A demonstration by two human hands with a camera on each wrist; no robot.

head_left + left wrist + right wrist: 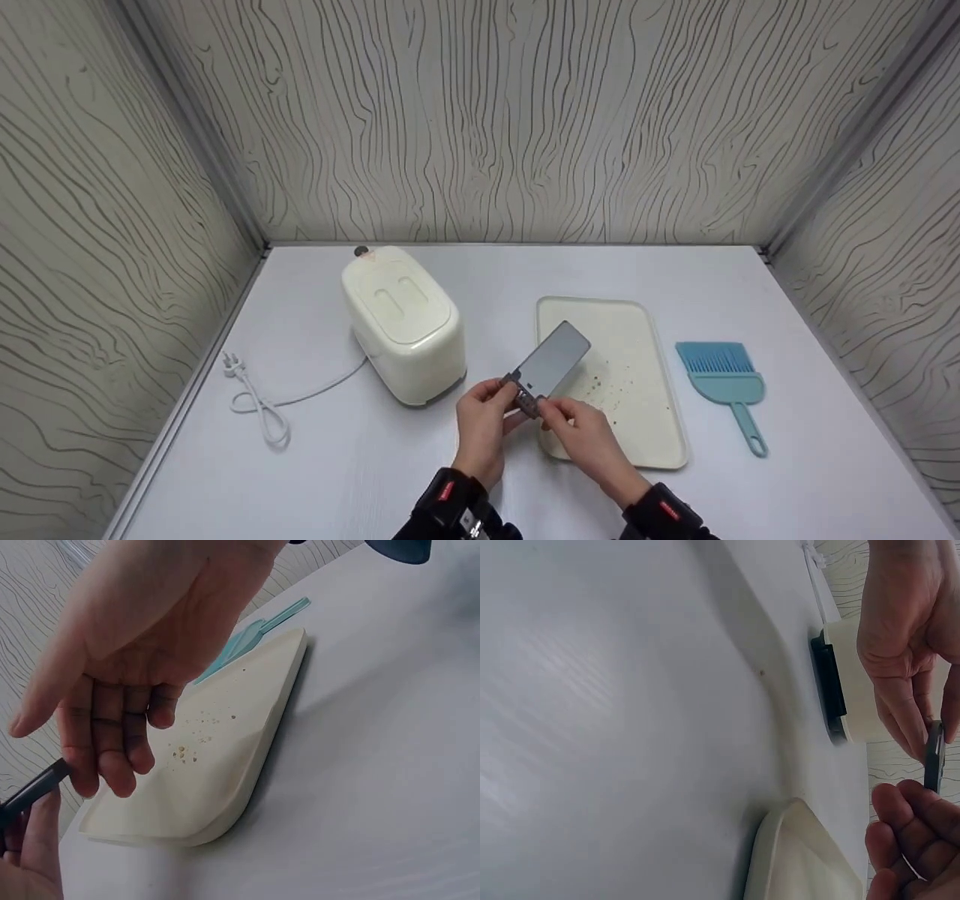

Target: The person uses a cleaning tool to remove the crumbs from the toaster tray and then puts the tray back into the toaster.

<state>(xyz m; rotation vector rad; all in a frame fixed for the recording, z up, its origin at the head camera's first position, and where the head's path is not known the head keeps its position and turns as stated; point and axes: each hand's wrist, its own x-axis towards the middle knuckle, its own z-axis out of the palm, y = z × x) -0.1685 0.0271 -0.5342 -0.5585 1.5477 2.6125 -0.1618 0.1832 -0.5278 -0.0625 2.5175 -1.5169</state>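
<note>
A flat grey metal crumb tray with a dark handle end is held up at a slant, overlapping the left side of a cream tray in the head view. My left hand pinches the left end of the dark handle between thumb and fingers. At its other end, my right hand grips it with thumb and fingertips. In the right wrist view the dark handle is seen edge-on between the two hands. Brown crumbs lie scattered on the cream tray.
A cream toaster stands to the left, its white cord and plug lying on the table beside it. Right of the cream tray lies a teal brush with its handle toward me. Patterned walls enclose the table on three sides.
</note>
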